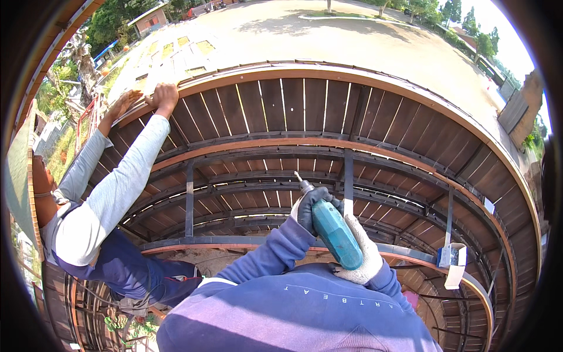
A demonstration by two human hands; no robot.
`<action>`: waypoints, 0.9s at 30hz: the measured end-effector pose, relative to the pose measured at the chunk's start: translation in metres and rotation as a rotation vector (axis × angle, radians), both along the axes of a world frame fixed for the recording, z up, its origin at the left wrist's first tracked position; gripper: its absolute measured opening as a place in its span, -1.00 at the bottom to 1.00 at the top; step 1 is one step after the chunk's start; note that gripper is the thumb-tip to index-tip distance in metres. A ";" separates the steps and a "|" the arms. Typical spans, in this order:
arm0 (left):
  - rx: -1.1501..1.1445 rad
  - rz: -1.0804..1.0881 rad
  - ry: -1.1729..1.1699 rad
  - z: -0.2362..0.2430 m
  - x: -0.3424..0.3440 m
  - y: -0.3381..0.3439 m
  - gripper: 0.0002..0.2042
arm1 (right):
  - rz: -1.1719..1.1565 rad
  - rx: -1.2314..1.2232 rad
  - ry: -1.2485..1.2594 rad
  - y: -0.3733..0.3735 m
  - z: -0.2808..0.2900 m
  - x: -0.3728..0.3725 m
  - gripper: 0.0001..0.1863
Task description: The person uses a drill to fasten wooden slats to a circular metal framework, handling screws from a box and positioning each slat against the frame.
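A teal power drill (337,232) is held in front of my chest, its chuck and thin bit (300,178) pointing away and slightly left. My left hand (316,205), in a dark glove, is closed around the front of its body near the chuck. My right hand (365,253), in a pale glove, wraps the rear of the drill from the right side; its handle and trigger are hidden beneath. The bit touches nothing that I can make out, with curved dark slats and metal bars below it.
An open white box of small dark pieces (453,258) rests on the curved rail at right. At left, a co-worker in grey sleeves (126,170) leans over, hands (164,97) on the top rim (264,73). A metal upright (348,176) stands just beyond the drill.
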State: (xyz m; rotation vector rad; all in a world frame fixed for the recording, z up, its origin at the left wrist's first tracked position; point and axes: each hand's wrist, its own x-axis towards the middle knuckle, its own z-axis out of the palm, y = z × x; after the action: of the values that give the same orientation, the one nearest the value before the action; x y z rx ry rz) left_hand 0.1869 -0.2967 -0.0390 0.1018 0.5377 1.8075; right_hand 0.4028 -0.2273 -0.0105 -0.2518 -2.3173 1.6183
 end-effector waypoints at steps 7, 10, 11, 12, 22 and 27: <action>-0.138 0.041 0.083 0.003 0.043 0.008 -0.77 | 0.033 0.150 -0.078 0.030 0.006 0.065 0.15; -0.148 0.072 0.234 -0.022 0.035 0.001 -0.78 | -0.176 0.256 -0.157 0.045 0.019 0.125 -0.38; -0.242 0.141 0.176 -0.028 0.038 -0.005 -0.79 | -0.313 0.209 -0.158 0.054 0.015 0.152 -0.58; -0.182 0.164 0.177 -0.047 0.033 -0.009 -0.79 | -0.475 0.401 -0.084 0.064 0.015 0.177 -0.69; -0.434 0.190 0.389 -0.154 -0.008 -0.041 -0.72 | -1.125 0.649 -0.706 0.168 0.010 0.410 -0.79; -0.486 0.251 0.391 -0.146 0.007 -0.045 -0.77 | -0.805 0.811 -0.929 0.210 -0.023 0.354 -0.83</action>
State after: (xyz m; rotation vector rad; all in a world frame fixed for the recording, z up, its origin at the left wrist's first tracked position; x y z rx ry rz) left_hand 0.1938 -0.3421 -0.1852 0.0538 1.3022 1.8527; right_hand 0.7565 -0.0172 -0.0338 -1.6994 -2.6185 0.0815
